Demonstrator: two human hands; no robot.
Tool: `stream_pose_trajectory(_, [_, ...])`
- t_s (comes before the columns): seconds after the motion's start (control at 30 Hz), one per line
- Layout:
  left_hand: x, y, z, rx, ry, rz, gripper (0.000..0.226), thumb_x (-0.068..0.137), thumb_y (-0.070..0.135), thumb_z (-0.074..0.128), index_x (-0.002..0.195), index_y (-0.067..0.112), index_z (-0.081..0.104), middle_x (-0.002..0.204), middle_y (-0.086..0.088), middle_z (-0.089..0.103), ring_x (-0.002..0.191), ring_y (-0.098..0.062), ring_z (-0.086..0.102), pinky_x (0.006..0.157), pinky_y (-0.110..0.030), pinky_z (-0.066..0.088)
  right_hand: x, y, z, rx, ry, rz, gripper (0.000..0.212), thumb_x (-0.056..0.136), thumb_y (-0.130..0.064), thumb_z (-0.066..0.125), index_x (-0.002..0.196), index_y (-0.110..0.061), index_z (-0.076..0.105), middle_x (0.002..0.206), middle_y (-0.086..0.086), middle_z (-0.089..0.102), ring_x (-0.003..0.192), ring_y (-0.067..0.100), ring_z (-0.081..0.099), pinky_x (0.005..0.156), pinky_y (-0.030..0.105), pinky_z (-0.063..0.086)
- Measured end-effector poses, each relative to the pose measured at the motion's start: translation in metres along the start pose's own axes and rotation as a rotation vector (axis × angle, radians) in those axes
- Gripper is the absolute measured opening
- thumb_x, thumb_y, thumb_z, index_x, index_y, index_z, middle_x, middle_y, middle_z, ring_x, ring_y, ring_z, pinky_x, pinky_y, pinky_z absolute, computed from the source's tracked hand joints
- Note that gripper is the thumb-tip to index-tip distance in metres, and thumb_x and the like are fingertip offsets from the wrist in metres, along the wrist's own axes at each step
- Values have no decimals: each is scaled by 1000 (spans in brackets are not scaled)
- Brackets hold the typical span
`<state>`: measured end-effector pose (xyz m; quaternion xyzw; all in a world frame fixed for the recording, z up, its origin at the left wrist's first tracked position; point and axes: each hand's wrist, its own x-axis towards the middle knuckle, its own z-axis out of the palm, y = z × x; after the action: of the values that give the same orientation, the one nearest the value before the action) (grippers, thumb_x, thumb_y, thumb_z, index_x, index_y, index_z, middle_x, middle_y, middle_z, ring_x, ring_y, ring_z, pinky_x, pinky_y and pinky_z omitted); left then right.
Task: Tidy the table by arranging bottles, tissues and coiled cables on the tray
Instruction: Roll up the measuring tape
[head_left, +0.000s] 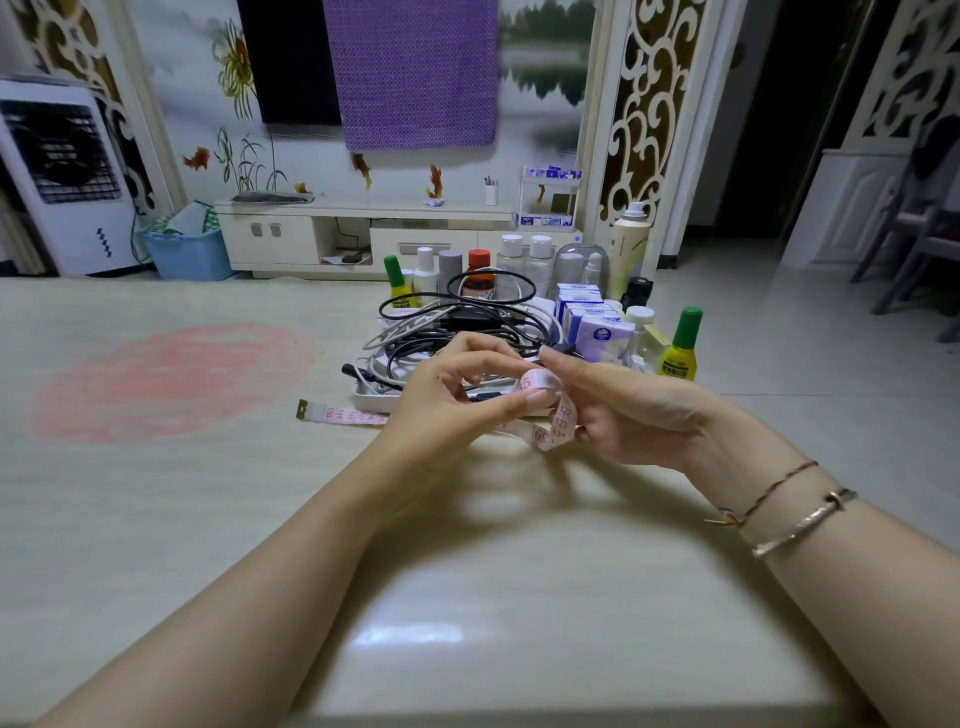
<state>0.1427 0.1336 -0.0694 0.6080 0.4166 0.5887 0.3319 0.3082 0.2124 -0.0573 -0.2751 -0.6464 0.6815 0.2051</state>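
Observation:
Both hands hold a pink-and-white measuring tape (551, 413) above the table. My left hand (457, 400) pinches the tape with thumb and fingers. My right hand (618, 410) has the tape looped around its fingers. The tape's loose end (332, 412) with a metal tip lies on the table to the left. Behind the hands stands a white tray (371, 399) holding coiled black and white cables (457, 322), blue tissue packs (587, 317) and several bottles (478, 273). A yellow bottle with a green cap (681, 345) stands at the tray's right.
The beige table (467, 571) has a pink round patch (171, 382) at the left. Its right edge runs diagonally beside my right forearm. Beyond lie a tiled floor, a TV cabinet (363, 231), a blue basket (189, 254) and a white air cooler (62, 176).

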Motion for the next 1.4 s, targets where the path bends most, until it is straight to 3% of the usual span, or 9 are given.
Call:
stream_pose_trajectory(0.17, [0, 0, 2, 44, -17, 25, 31, 63, 24, 76, 91, 10, 73, 96, 4, 54, 77, 7, 53, 67, -10, 42, 0, -1, 2, -59, -5, -5, 35, 64, -49, 76, 91, -27, 78, 106, 2, 72, 112, 17, 63, 107, 37, 40])
stream_pose_trajectory(0.27, [0, -1, 1, 35, -10, 27, 27, 64, 23, 76, 88, 12, 73, 97, 2, 54, 80, 4, 55, 71, -13, 45, -1, -1, 3, -42, -22, 6, 31, 70, -50, 72, 85, -24, 78, 109, 5, 72, 112, 18, 63, 99, 31, 43])
stream_pose_trajectory(0.43, [1, -3, 0, 21, 12, 27, 29, 65, 22, 76, 90, 8, 73, 100, -1, 54, 85, 0, 55, 73, -17, 48, -5, -2, -1, 20, -27, 27, 44, 81, -40, 67, 118, -17, 69, 125, 11, 65, 122, 23, 57, 105, 35, 36])
stream_pose_trajectory(0.57, [1, -2, 2, 70, -12, 43, 28, 63, 24, 77, 90, 15, 73, 98, 3, 55, 86, -1, 55, 71, -17, 47, -3, -2, 8, -54, 3, 14, 28, 77, -47, 66, 96, -29, 77, 111, 3, 71, 115, 18, 62, 98, 28, 44])
stream_pose_trajectory(0.67, [0, -2, 0, 47, 8, 53, 26, 64, 24, 76, 89, 16, 73, 95, 6, 54, 79, 6, 55, 69, -12, 44, -4, -1, 5, -10, 10, 10, 38, 77, -47, 67, 104, -21, 75, 117, 8, 69, 116, 22, 60, 93, 31, 45])
stream_pose_trajectory(0.9, [-1, 1, 3, 65, 17, 14, 29, 63, 22, 78, 90, 11, 73, 99, 1, 55, 90, -7, 57, 89, -45, 52, -1, -3, 5, -91, 61, 5, 40, 64, -53, 74, 90, -23, 79, 105, 4, 72, 111, 21, 63, 100, 30, 41])
stream_pose_trajectory(1.03, [0, -1, 1, 23, 13, 16, 28, 65, 20, 77, 91, 8, 74, 98, -1, 54, 84, -2, 57, 70, -24, 53, -1, -3, 4, -69, 28, 10, 45, 63, -58, 73, 95, -27, 78, 114, 6, 70, 115, 19, 62, 103, 33, 40])
stream_pose_trajectory(1.2, [1, -3, 2, 57, 2, 43, 20, 70, 12, 78, 89, 13, 72, 95, 5, 54, 76, 9, 53, 69, -9, 43, -1, -1, 3, -78, 30, -4, 48, 66, -51, 76, 103, -19, 76, 119, 11, 67, 119, 25, 56, 113, 46, 30])
stream_pose_trajectory(1.4, [1, -1, 1, -45, 24, -6, 25, 63, 22, 77, 85, 11, 73, 98, -1, 54, 84, -4, 59, 79, -36, 59, -1, -3, 7, -78, -2, 18, 38, 67, -61, 71, 87, -29, 77, 113, 3, 71, 115, 17, 61, 96, 29, 38])
